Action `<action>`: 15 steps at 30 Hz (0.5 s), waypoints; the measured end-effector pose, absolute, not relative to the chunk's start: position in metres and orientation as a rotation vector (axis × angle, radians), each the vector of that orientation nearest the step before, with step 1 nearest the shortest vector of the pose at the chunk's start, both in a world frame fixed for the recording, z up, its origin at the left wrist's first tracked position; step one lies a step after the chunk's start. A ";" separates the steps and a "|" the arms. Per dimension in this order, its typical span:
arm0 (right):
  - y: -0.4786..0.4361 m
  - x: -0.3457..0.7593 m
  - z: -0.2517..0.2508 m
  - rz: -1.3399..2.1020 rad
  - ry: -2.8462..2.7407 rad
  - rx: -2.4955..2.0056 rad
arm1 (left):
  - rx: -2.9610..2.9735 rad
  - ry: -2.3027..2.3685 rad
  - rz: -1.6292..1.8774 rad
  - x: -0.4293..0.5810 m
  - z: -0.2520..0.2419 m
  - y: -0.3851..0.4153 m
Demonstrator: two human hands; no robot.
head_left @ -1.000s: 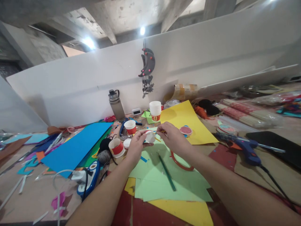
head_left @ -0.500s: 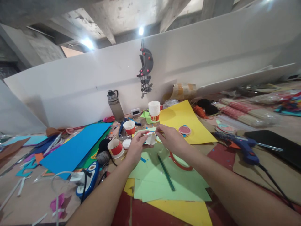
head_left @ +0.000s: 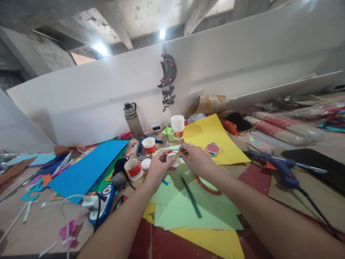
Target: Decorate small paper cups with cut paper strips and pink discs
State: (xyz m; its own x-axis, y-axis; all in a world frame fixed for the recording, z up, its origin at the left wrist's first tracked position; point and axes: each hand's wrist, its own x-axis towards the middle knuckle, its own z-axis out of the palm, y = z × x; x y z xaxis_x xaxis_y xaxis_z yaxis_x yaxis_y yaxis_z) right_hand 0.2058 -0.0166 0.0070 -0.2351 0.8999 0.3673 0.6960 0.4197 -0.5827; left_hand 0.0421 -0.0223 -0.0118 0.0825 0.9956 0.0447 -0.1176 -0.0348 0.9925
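My left hand (head_left: 157, 166) is closed round a small white paper cup piece with a red rim (head_left: 171, 157), held just above the light green paper sheets (head_left: 185, 208). My right hand (head_left: 196, 158) pinches a thin yellowish stick (head_left: 182, 152) whose tip touches the cup piece. A green pencil (head_left: 191, 197) and a red paper ring (head_left: 206, 187) lie on the green sheets below my hands. A cut red-and-white cup (head_left: 133, 169) stands left of my left hand.
A blue sheet (head_left: 86, 169) lies at left, a yellow sheet (head_left: 215, 138) behind my hands. A cup stack (head_left: 178, 126), water bottle (head_left: 133, 120) and another cup (head_left: 149, 145) stand at the back. A blue glue gun (head_left: 280, 169) and black tablet (head_left: 315, 167) are at right.
Both hands stayed together over the green sheets. The cup piece has been turned in my left hand, and my right hand's stick has come closer to it.
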 end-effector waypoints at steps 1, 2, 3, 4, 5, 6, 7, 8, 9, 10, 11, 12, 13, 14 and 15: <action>-0.017 0.206 0.007 0.393 -2.011 -1.349 | 1.192 1.047 1.227 0.042 -0.011 -0.022; -0.017 0.206 0.008 0.395 -2.012 -1.351 | 1.196 1.054 1.226 0.042 -0.011 -0.022; -0.017 0.206 0.008 0.398 -2.011 -1.352 | 1.202 1.062 1.225 0.042 -0.010 -0.023; -0.018 0.206 0.008 0.405 -2.010 -1.351 | 1.209 1.072 1.222 0.042 -0.010 -0.023; -0.018 0.205 0.008 0.414 -2.007 -1.348 | 1.217 1.084 1.219 0.042 -0.010 -0.023; -0.018 0.205 0.008 0.420 -2.005 -1.343 | 1.226 1.093 1.216 0.042 -0.009 -0.023; -0.018 0.205 0.007 0.424 -2.003 -1.337 | 1.235 1.098 1.213 0.042 -0.009 -0.023; -0.018 0.205 0.007 0.425 -2.003 -1.330 | 1.243 1.099 1.211 0.042 -0.010 -0.023; -0.018 0.205 0.006 0.419 -2.002 -1.326 | 1.247 1.099 1.209 0.042 -0.010 -0.023; -0.018 0.205 0.005 0.412 -2.004 -1.324 | 1.247 1.100 1.206 0.042 -0.010 -0.023; -0.017 0.205 0.005 0.406 -2.005 -1.322 | 1.244 1.102 1.204 0.042 -0.011 -0.023; -0.017 0.205 0.005 0.404 -2.007 -1.320 | 1.238 1.104 1.203 0.042 -0.010 -0.023; -0.017 0.205 0.005 0.405 -2.007 -1.321 | 1.232 1.106 1.203 0.042 -0.010 -0.023; -0.018 0.205 0.005 0.407 -2.008 -1.323 | 1.228 1.107 1.203 0.043 -0.010 -0.024; -0.018 0.205 0.006 0.409 -2.008 -1.326 | 1.226 1.107 1.204 0.043 -0.009 -0.024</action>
State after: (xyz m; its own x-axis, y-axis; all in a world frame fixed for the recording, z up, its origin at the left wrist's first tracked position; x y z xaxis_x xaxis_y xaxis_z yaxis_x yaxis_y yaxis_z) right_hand 0.2050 -0.0182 0.0062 -0.2436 0.8966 0.3697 0.6806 0.4297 -0.5935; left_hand 0.0430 -0.0239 -0.0092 0.0684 0.9971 0.0323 -0.0513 -0.0288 0.9983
